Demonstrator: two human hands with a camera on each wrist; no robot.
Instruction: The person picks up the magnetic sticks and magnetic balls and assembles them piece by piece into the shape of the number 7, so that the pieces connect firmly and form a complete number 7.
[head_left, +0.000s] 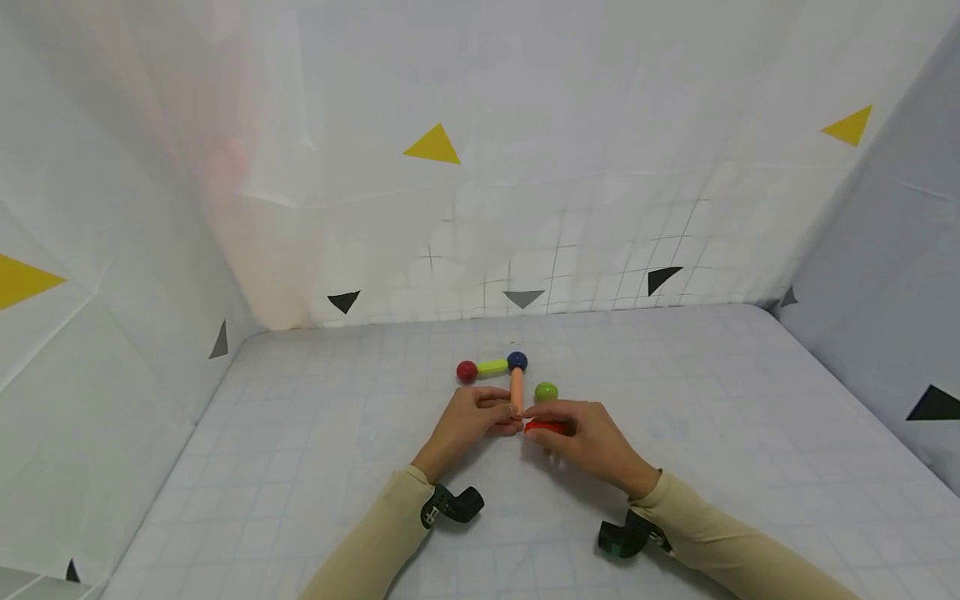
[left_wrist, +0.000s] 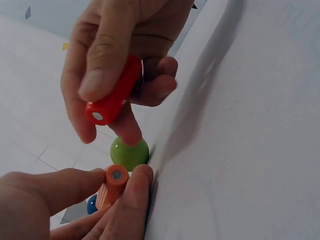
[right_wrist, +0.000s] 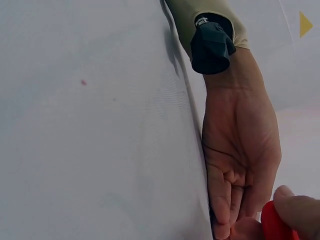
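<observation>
My left hand (head_left: pixel 472 421) pinches the near end of an orange rod (head_left: pixel 517 390) between thumb and fingers, low at the table. At its far end the orange rod meets a dark blue ball (head_left: pixel 517 361). A yellow-green rod (head_left: pixel 492 367) runs left from that ball to a dark red ball (head_left: pixel 467 372). My right hand (head_left: pixel 592 437) grips a red rod (left_wrist: pixel 112 97) just right of the orange one; the two rods are apart. Round silvery discs show on the end faces of both rods in the left wrist view. A green ball (head_left: pixel 546 391) lies beyond my right hand.
The white table (head_left: pixel 337 467) has a faint grid. White sheet walls (head_left: pixel 570 100) with yellow and black triangles stand at the back and both sides. A dark wrist camera (head_left: pixel 457 505) sits on the left wrist, another wrist camera (head_left: pixel 626 537) on the right.
</observation>
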